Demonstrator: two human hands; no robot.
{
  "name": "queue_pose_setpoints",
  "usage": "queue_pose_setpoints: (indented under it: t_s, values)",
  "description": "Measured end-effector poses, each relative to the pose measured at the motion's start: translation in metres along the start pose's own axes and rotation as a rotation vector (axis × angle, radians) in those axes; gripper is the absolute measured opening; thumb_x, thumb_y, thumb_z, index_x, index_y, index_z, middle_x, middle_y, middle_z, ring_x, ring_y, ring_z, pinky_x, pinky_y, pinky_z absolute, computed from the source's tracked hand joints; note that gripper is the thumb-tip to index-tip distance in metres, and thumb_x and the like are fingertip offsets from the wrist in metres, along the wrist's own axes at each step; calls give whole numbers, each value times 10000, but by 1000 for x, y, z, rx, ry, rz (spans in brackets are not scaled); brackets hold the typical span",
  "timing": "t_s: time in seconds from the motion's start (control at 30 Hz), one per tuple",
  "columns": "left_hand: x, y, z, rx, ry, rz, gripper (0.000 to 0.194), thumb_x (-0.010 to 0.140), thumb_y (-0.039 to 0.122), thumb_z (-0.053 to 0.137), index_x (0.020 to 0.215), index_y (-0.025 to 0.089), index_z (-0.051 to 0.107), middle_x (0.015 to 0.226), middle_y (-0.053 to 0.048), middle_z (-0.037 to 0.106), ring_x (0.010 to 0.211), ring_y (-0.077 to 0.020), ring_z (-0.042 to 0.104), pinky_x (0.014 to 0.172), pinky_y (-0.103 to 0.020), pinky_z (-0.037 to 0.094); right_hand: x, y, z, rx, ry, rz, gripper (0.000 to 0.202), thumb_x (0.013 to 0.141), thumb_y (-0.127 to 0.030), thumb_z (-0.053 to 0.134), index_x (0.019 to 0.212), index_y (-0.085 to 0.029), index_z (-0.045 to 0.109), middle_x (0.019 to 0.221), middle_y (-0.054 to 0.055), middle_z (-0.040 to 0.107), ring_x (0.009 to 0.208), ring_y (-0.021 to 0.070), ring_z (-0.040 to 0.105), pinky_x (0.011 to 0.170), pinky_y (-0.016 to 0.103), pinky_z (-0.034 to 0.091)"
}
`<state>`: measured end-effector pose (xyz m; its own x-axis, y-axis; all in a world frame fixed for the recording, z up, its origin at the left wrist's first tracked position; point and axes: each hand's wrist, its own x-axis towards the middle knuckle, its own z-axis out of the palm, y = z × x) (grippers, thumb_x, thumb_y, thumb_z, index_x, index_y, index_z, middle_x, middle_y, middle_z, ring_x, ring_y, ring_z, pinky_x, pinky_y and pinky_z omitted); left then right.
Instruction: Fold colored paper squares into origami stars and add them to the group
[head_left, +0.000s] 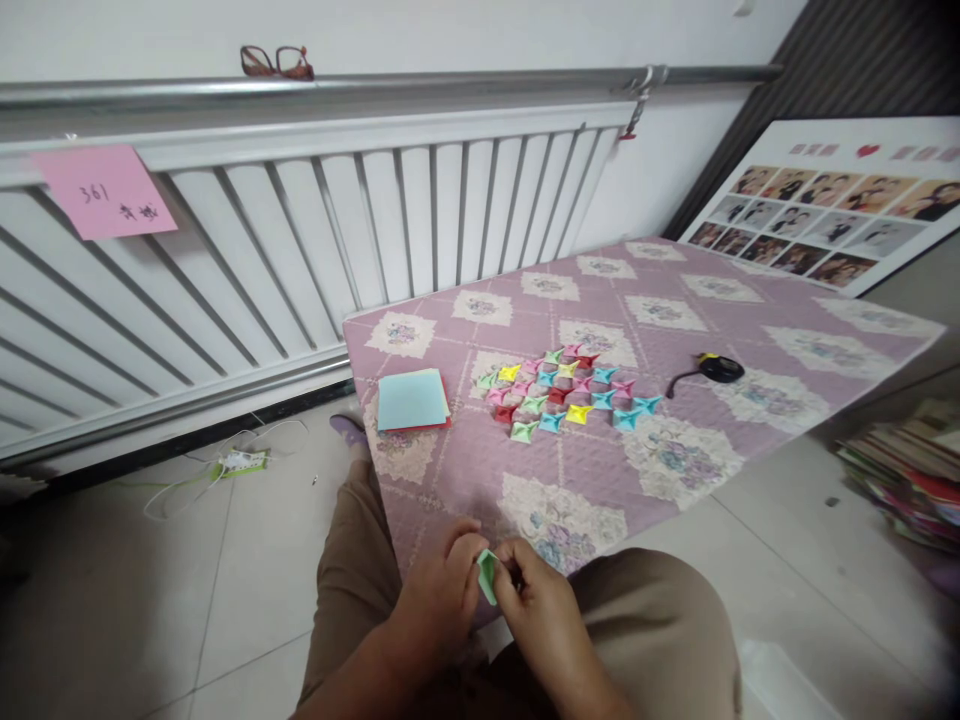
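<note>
A small piece of light green folded paper [487,577] is pinched between my two hands at the near edge of the table. My left hand [442,580] is closed on its left side, and my right hand [536,590] grips its right side with thumb and fingers. Part of the paper is hidden behind the fingers. Beyond my hands, several small folded paper pieces [556,395] in pink, blue, green, yellow and red lie in slanting rows. To the left rests a stack of coloured paper sheets [411,400], light blue on top with red showing beneath.
A purple flowered cloth [465,480] covers the table. On its right lies a black object with a thin curved tail [721,369]. A white radiator [375,215] borders the far side. A photo board [817,215] leans behind; a power strip [241,461] is on the floor.
</note>
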<state>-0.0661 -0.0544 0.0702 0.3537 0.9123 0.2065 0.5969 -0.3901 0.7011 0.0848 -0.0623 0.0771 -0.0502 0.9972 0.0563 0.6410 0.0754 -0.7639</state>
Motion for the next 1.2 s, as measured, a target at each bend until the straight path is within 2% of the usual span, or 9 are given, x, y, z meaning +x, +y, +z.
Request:
queue_pose_setpoints:
  t_s: [0.17,0.3,0.43,0.53,0.67,0.77,0.83,1.03,1.2]
  values:
    - [1,-6,2,101,-102,35,167,838,162,458,916,201,601,1137,-99,576,1016,-218,545,856,-342,486,0,2,4,23,-19,32,164,823,-284,439,668,-235,456,577,-38,481,532,128,483,522,225,356]
    - [4,-5,-5,153,-213,95,216,829,109,436,923,204,607,999,-49,613,894,-183,564,778,-299,485,1,2,2,66,-31,78,180,813,-298,451,648,-228,457,565,-42,461,536,127,472,522,223,348]
    - [5,-6,-8,194,-293,146,188,848,120,423,888,184,596,932,-47,611,815,-176,558,712,-280,473,2,2,0,176,-72,104,207,821,-309,456,632,-226,456,560,-47,449,535,123,462,515,215,354]
    - [4,-9,-8,177,-312,154,168,867,147,417,819,171,577,863,-49,606,774,-173,550,703,-279,461,1,2,0,182,-109,94,160,841,-308,452,714,-224,500,599,-40,489,556,129,490,530,220,377]
    - [7,-11,-14,98,-340,115,151,850,117,429,848,176,568,902,-51,603,820,-175,551,742,-278,445,-1,5,-2,122,-145,-52,151,879,-237,408,973,-225,525,833,13,588,752,156,574,683,255,438]
    - [7,-11,-19,67,-370,70,172,824,79,431,856,179,567,905,-45,595,838,-173,547,753,-274,432,-1,7,-7,68,-242,-192,259,837,-89,357,954,-234,536,924,31,582,876,164,568,779,280,429]
    - [6,-11,-21,48,-376,52,170,812,72,441,853,180,566,899,-41,591,839,-169,545,749,-268,424,0,7,-9,24,-307,-210,301,787,-34,374,939,-232,543,931,33,580,897,171,563,788,290,424]
    - [4,-11,-20,-58,-390,-9,121,862,175,447,870,183,567,882,-41,622,818,-174,559,735,-271,411,2,4,-10,-24,-352,-160,58,842,-163,519,812,-207,538,855,34,597,830,188,568,728,290,416]
    - [3,-6,-19,-163,-302,-155,104,838,196,451,848,179,554,820,-36,614,770,-175,555,712,-278,406,2,1,-11,86,-313,-174,125,894,-221,477,794,-218,551,810,9,605,788,164,570,702,261,406]
